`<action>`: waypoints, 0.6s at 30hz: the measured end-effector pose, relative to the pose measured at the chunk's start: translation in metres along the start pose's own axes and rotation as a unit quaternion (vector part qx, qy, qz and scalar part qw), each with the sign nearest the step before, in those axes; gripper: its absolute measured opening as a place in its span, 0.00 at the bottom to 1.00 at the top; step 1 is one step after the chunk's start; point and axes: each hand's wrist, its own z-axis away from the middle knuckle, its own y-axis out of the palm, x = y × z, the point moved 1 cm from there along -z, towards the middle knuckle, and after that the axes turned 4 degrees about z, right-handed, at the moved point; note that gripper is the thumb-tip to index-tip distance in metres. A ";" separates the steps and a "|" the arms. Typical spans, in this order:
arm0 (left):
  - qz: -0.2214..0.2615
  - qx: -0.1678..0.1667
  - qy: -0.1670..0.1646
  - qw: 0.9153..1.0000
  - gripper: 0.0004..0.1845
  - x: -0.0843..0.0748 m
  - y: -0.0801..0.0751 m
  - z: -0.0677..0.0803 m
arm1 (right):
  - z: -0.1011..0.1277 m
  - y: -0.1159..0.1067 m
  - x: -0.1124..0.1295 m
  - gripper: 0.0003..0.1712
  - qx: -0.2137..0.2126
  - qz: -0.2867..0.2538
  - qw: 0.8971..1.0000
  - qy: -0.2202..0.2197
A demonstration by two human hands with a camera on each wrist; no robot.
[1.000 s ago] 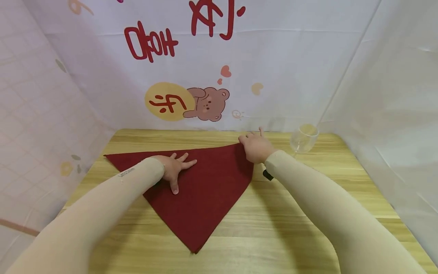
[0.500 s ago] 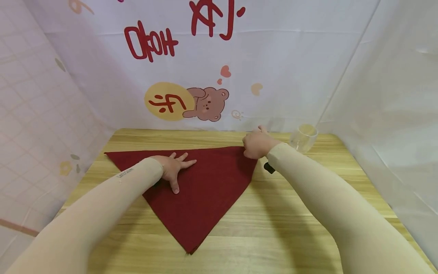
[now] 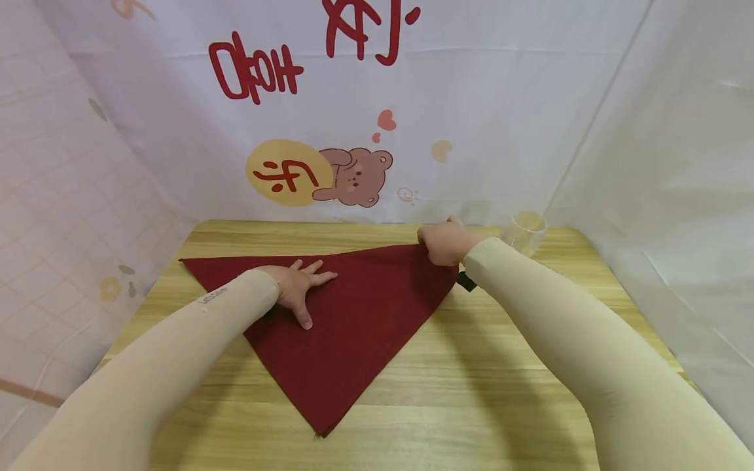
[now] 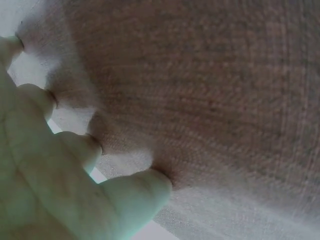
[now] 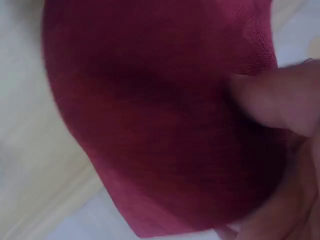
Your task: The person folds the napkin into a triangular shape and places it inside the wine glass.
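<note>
Fingers of my left hand (image 3: pixel 297 288) press flat on the dark red woven triangular cloth (image 3: pixel 347 327), spread on the pale wooden bench (image 3: pixel 471 386); my right hand (image 3: pixel 444 242) pinches its far corner, bare wood nearer me.

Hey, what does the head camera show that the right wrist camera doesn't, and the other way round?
Only the head view shows the whole scene: the left hand flat with fingers spread on the red cloth, which lies as a triangle on the wooden table, a clear glass behind the right forearm, and the bear backdrop.

Only the right wrist view shows, blurred and close, a fingertip pressed onto the cloth's corner.

Both share the cloth and the right hand gripping its right corner.
</note>
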 end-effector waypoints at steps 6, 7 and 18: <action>0.012 -0.007 0.004 1.000 0.64 0.002 0.000 0.000 | 0.008 -0.007 -0.006 0.18 -0.017 -0.008 1.000 0.001; 0.013 -0.008 0.004 1.000 0.64 0.002 0.000 -0.001 | 0.009 -0.006 -0.008 0.16 -0.022 -0.003 1.000 0.004; 0.018 -0.007 0.003 1.000 0.65 0.002 0.001 -0.003 | 0.027 0.036 0.014 0.19 -0.055 0.055 0.997 -0.021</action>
